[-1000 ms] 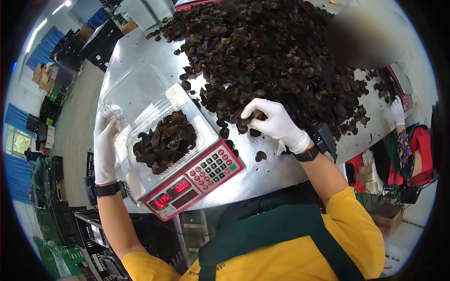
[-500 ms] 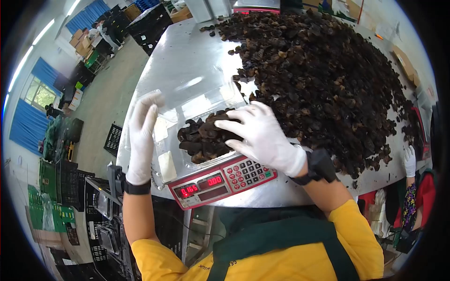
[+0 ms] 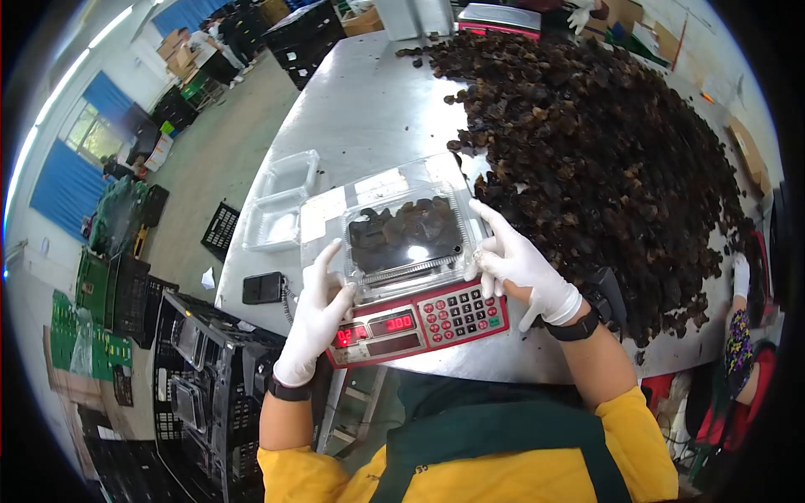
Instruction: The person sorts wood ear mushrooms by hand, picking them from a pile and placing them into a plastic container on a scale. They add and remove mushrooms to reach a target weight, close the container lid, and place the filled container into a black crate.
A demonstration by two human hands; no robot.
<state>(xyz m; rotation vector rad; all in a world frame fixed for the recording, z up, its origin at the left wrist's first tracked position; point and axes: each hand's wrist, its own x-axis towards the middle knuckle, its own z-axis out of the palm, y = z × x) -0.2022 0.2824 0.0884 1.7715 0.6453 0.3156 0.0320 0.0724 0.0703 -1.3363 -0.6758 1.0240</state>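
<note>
A clear plastic clamshell box (image 3: 394, 287) sits closed on the red-trimmed digital scale (image 3: 444, 323). Through its lid show dark brown, crinkled pieces (image 3: 411, 228) that look like wood ear mushrooms. My left hand (image 3: 314, 318), white-gloved, has its thumb and fingers at the box's near left corner. At the right side, my gloved right hand (image 3: 528, 272) grips the near corner, its index finger stretched along the edge. Red digits glow on the scale's display, partly covered by my left hand.
A large heap of the same dark pieces (image 3: 595, 159) covers the table's right side. An open clear box (image 3: 277, 222) and a black phone (image 3: 262, 288) lie to the left. Black crates (image 3: 231, 369) stand below. Another person's gloved hand (image 3: 741, 275) is at far right.
The box was open, with my right hand on the pieces and my left hand raised beside it. Now its lid is down and both hands are at its near corners.
</note>
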